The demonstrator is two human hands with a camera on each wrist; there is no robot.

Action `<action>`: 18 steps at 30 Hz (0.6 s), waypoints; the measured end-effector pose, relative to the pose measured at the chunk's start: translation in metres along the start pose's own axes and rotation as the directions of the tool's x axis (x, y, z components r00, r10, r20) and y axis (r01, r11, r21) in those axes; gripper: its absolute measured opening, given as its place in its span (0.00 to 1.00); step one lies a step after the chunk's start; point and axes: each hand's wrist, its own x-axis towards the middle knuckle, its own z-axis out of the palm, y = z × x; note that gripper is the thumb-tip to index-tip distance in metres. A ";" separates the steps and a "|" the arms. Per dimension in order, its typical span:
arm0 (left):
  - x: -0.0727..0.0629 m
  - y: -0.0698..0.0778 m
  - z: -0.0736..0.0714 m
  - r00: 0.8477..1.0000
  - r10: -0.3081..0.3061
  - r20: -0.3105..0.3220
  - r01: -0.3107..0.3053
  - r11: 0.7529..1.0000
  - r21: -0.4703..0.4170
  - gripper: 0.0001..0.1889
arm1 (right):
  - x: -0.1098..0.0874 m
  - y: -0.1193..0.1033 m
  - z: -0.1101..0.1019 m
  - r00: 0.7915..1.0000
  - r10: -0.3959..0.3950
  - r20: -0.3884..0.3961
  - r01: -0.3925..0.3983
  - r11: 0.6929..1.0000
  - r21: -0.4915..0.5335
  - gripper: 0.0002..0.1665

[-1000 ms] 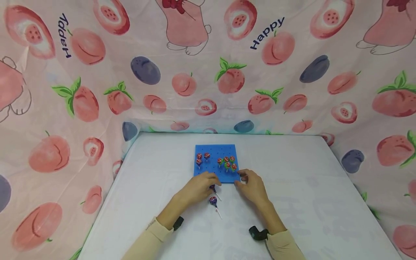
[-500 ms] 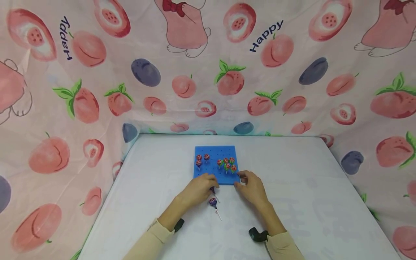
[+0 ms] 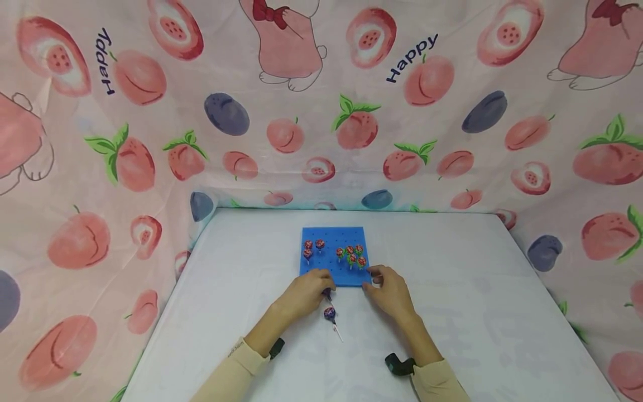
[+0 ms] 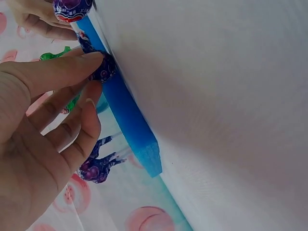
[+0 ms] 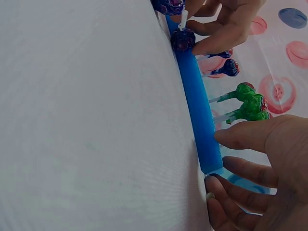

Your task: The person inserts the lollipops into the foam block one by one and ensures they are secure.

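Note:
A blue foam board (image 3: 329,277) with rows of small holes lies on the table. My left hand (image 3: 305,293), at its front edge, pinches a purple-wrapped lollipop (image 4: 107,70) by the head between thumb and fingertips; its white stick (image 5: 184,18) points back toward the person. Another purple lollipop (image 3: 329,314) lies on the table just in front. My right hand (image 3: 392,290) holds the board's front right corner, thumb on the front edge and fingers bent along the side. Three purple lollipops (image 3: 308,254) stand in the left of the board, several green ones (image 3: 361,261) in the right.
The white-covered table (image 3: 251,240) extends around the board. A pink fruit-print cloth (image 3: 311,128) hangs behind it and on both sides. Black wrist cameras (image 3: 399,364) are strapped beneath both forearms.
My left hand has drawn slightly to the left with the pinched lollipop, whose stick has shifted left too. My right hand stays at the board's corner. The head view has tilted a little.

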 end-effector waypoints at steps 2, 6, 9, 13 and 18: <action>0.000 0.000 0.001 1.000 -0.009 0.004 0.008 1.000 0.011 0.13 | 0.000 0.000 0.000 1.000 0.000 0.000 0.000 1.000 0.000 0.24; -0.001 -0.001 0.002 1.000 -0.021 0.000 0.021 0.999 0.037 0.13 | -0.001 -0.001 0.001 1.000 0.005 0.002 -0.005 1.000 0.002 0.25; -0.002 -0.002 0.003 1.000 -0.022 -0.013 0.023 0.998 0.059 0.12 | -0.001 -0.001 0.001 1.000 0.005 0.000 -0.005 1.000 0.004 0.25; -0.003 -0.003 0.004 0.999 -0.023 -0.031 0.025 0.996 0.088 0.12 | -0.001 -0.001 0.002 1.000 0.005 0.000 -0.005 1.000 0.002 0.24; -0.004 -0.003 0.005 0.999 -0.028 -0.033 0.031 0.995 0.095 0.12 | -0.001 -0.001 0.002 1.000 0.014 0.002 -0.014 1.000 0.002 0.24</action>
